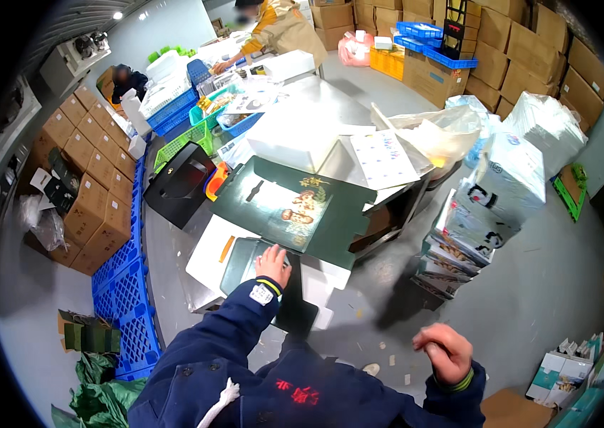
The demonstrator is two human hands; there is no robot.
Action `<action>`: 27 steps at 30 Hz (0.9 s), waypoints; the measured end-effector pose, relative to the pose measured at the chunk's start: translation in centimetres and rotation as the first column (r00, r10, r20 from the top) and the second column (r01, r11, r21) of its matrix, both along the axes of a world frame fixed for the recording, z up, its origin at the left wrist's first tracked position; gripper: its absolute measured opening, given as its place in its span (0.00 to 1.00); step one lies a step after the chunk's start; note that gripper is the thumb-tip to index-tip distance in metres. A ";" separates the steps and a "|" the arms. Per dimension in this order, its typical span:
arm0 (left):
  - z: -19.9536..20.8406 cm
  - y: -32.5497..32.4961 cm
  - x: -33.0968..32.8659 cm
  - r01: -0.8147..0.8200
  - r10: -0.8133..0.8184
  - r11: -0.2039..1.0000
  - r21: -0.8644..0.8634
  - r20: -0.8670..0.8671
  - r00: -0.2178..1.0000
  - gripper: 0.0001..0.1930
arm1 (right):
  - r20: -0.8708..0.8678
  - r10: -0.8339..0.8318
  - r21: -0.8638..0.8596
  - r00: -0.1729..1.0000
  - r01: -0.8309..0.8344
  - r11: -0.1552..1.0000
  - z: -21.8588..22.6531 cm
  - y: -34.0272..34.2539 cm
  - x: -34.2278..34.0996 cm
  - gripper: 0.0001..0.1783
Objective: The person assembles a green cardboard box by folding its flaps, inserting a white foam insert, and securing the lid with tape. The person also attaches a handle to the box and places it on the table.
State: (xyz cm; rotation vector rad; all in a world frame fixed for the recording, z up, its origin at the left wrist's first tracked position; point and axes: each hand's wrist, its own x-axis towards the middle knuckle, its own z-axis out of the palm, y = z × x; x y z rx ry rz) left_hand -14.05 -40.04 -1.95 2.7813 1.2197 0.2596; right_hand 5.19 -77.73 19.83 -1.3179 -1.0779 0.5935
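A dark green carton (pixel 245 210) with a printed picture lies unfolded on the near end of the worktable. My left hand (pixel 272 265) lies palm down on its near green panel, fingers stretched out and apart. Out to the right, away from the table, my right hand (pixel 446 353) is raised with its fingers curled in; nothing shows in it. Left of the carton's far panel stand a black handled box (pixel 181 185) and an orange ring-shaped thing (pixel 216 181). A small orange-brown strip (pixel 226 248) lies on the white surface beside the near panel.
Stacked printed cartons (pixel 459 242) stand on the floor at right. Brown boxes (pixel 91 185) and blue pallets (pixel 124 307) line the left. Green and blue baskets (pixel 184 146) fill the table's far left. A co-worker (pixel 280 36) reaches over the far end; another person (pixel 129 82) is farther left.
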 end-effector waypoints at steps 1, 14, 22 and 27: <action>-0.5 -1.8 0.9 -0.009 0.007 0.999 -0.033 -0.049 0.999 0.29 | 0.101 0.121 0.117 0.987 -0.133 0.984 2.4 -2.0 0.7 0.13; 0.1 -7.1 7.8 0.157 -0.149 0.979 -0.127 0.065 0.987 0.31 | 0.353 0.641 0.557 0.682 -0.703 0.442 12.6 -4.1 1.6 0.17; 3.7 1.3 7.4 0.003 0.039 0.991 -0.131 0.319 0.947 0.33 | 0.352 0.784 0.549 0.511 -0.791 0.269 15.1 4.5 2.0 0.15; 1.0 5.8 5.2 -0.171 0.223 0.968 -0.183 0.318 0.921 0.31 | 0.359 0.809 0.539 0.465 -0.811 0.226 14.5 9.6 3.7 0.18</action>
